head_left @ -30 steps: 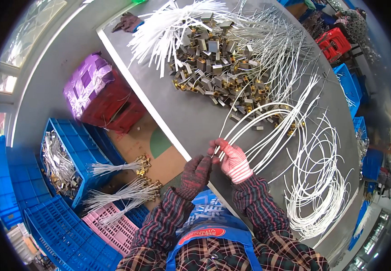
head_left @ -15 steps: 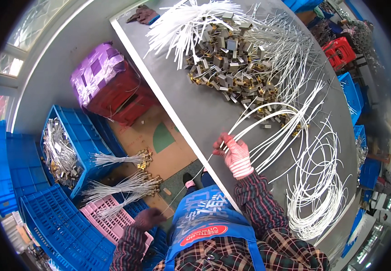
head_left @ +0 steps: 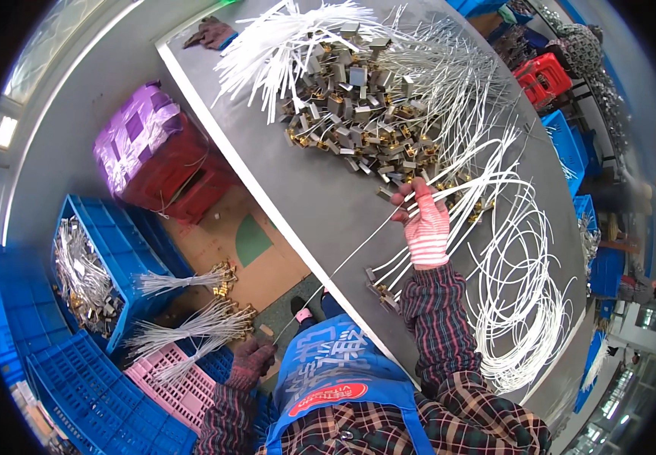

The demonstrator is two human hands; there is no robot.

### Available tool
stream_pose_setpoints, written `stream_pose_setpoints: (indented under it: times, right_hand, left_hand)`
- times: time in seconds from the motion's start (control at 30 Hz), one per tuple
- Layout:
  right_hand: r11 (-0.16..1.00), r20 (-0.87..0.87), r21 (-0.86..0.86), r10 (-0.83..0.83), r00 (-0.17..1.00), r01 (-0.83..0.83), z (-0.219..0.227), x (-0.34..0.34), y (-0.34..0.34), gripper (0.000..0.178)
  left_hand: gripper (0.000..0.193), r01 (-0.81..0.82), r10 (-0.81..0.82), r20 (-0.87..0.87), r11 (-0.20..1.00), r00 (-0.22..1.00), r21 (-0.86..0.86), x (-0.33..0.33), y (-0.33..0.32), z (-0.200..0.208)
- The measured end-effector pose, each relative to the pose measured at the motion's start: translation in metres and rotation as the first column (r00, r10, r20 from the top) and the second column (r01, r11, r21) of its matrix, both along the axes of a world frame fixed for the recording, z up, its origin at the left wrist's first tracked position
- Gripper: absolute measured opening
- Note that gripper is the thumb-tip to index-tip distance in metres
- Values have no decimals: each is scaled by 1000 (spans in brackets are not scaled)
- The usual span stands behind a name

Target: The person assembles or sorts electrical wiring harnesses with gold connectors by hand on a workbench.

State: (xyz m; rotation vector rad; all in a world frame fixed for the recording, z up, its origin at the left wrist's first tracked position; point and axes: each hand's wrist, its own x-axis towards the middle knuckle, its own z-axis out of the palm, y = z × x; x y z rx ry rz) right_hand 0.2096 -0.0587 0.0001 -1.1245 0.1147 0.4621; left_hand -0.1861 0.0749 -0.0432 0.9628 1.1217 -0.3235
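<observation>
My right hand (head_left: pixel 425 227), in a pink-and-white striped glove, is closed on white cables (head_left: pixel 457 208) above the grey table. From it a single thin wire (head_left: pixel 343 262) runs taut across the table's edge to my left hand (head_left: pixel 252 362). That hand, in a dark red glove, is closed at the wire's other end, low beside the pink crate. Beyond my right hand lies a heap of metal connectors (head_left: pixel 358 114) with white leads. Beside my right forearm rests a connector end (head_left: pixel 381 292) with cables. Loose white cable loops (head_left: pixel 521 326) spread to the right.
Wire bundles (head_left: pixel 199 326) with brass ends lie over a pink crate (head_left: pixel 184 387) at left. Blue crates (head_left: pixel 115 402) surround it, one filled with wired parts. A red stool with purple wrapping (head_left: pixel 142 133) stands farther off. A dark glove (head_left: pixel 210 33) lies at the table corner.
My right hand has moved away from me toward the connector heap, lengthening the wire between my hands. A connector end now shows beside my right forearm. The whole view has shifted slightly.
</observation>
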Motion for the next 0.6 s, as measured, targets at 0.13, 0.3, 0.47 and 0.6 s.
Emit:
stream_pose_setpoints:
  times: [0.13,0.3,0.47,0.6]
  right_hand:
    - [1000,-8,-13,-19,1000,19,2,5,-1,28]
    - [999,-14,-50,-7,1000,6,-2,4,-3,28]
    - [996,-65,-86,27,997,-33,-7,-2,-3,29]
    - [990,-38,-130,54,998,-59,-6,-10,-4,32]
  left_hand:
    - [20,-31,31,-21,1000,999,4,-8,0,-6]
    - [19,-34,35,-57,999,998,10,-12,1,-4]
    - [20,-33,34,-86,999,996,9,-18,-2,-2]
    - [24,-12,12,-127,1000,992,-1,-9,-4,7]
